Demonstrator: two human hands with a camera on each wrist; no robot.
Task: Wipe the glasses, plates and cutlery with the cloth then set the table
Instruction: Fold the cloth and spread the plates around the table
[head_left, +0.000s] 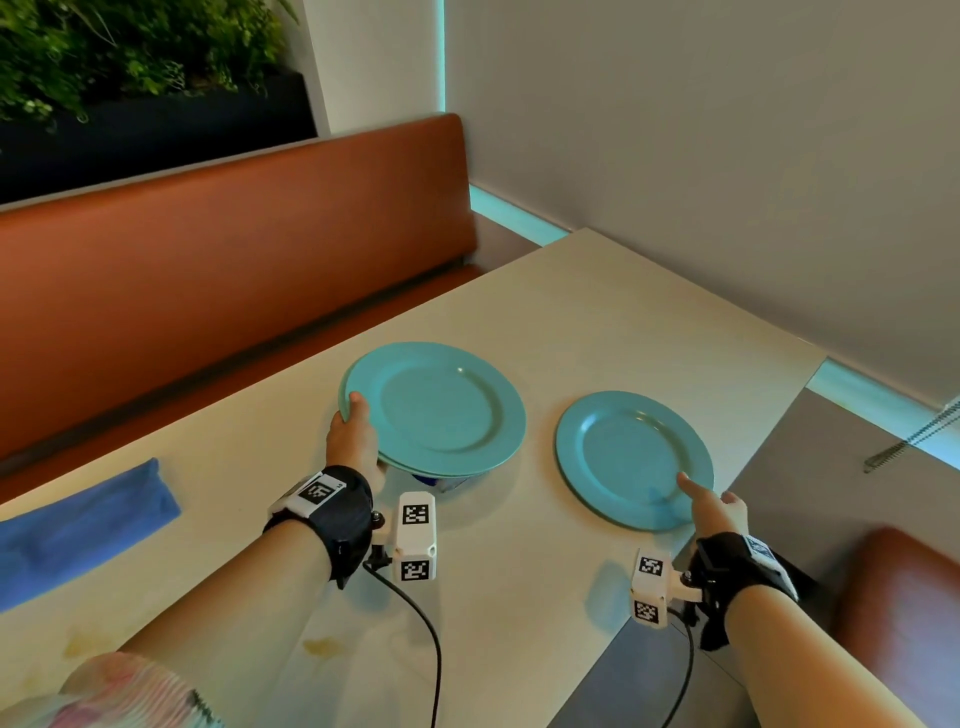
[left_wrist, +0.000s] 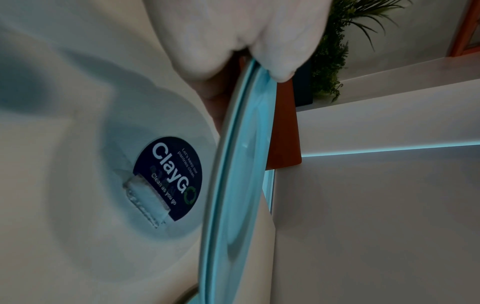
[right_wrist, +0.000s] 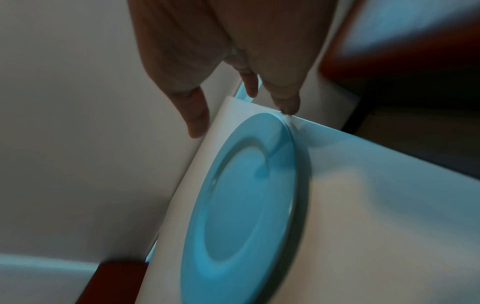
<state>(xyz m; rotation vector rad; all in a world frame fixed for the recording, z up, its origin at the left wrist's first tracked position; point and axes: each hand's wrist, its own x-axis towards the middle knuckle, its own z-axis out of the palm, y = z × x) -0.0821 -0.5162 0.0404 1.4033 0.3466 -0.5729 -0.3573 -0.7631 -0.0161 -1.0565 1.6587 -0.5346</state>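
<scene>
My left hand (head_left: 353, 434) grips the left rim of a stack of two teal plates (head_left: 436, 410), thumb on top and fingers underneath, holding it tilted a little above the table (head_left: 597, 312). In the left wrist view the thumb (left_wrist: 280, 61) pinches the stacked rims (left_wrist: 233, 185). A single teal plate (head_left: 628, 457) lies flat near the table's right edge. My right hand (head_left: 711, 506) is at its near rim with straight fingers, one finger resting on the rim. In the right wrist view the fingers (right_wrist: 197, 115) spread above that plate (right_wrist: 241, 205). A blue cloth (head_left: 78, 530) lies at the far left.
A round dark sticker (left_wrist: 168, 179) is on the table under the lifted stack. An orange-brown bench (head_left: 234, 270) runs behind the table and a wall (head_left: 727, 156) stands to the right. A padded seat (head_left: 904, 613) is at lower right, beside the table's right edge.
</scene>
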